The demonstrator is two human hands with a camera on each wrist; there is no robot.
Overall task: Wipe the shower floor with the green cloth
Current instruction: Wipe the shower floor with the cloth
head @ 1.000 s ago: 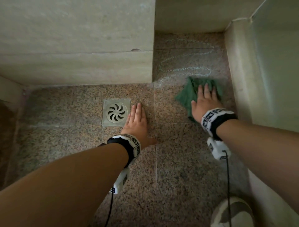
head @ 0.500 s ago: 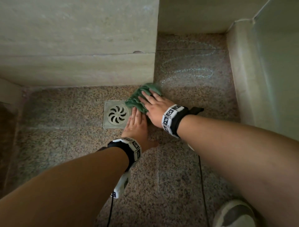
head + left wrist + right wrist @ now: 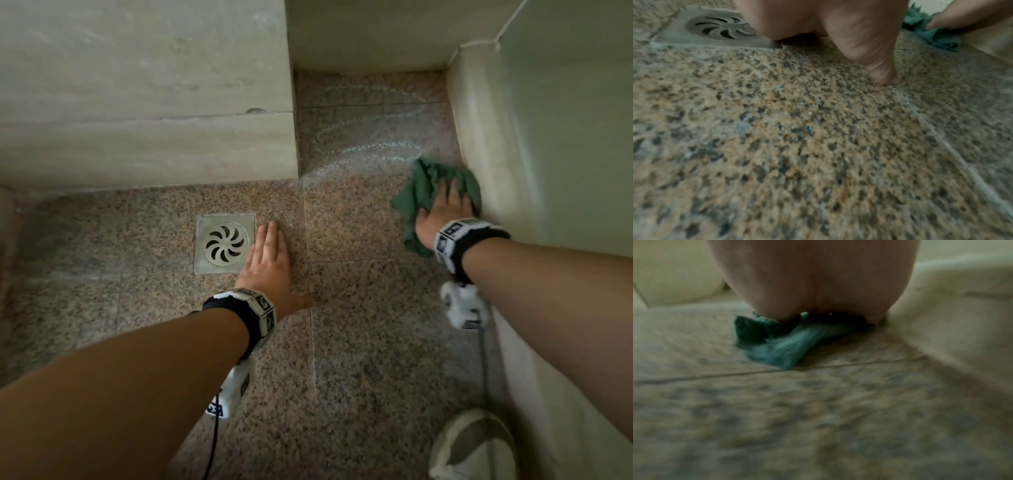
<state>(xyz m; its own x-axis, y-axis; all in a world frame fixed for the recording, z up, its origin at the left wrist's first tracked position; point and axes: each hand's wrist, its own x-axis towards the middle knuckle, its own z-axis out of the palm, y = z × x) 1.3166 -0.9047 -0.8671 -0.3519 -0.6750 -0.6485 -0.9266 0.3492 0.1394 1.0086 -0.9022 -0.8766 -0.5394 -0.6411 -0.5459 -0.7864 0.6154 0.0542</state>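
Two bare hands in view, each wrist carrying one banded camera unit. Right hand [image 3: 445,214] lies flat on one green cloth [image 3: 424,186], fingers straight and spread over it, pressing it to the shower floor [image 3: 359,342]; grip state: an extended, flat palm, nothing curled round the cloth as far as the head view shows. The cloth sits bunched at the right side of the floor, just beside the pale right wall [image 3: 548,171], with part of it trailing out under the heel of the hand; in the right wrist view it [image 3: 777,344] shows as a blurred teal fold under the palm. Left hand [image 3: 270,263] rests flat on the speckled granite tiles, fingers straight and together, thumb out to the right, holding nothing; its fingers lie just beside one square metal drain [image 3: 225,243] with a round swirl grate. One curling whitish streak [image 3: 370,150] marks the floor in the far alcove, just beyond the cloth. One pale step [image 3: 147,102] rises behind the drain. One shoe toe [image 3: 472,445] shows at the bottom right.
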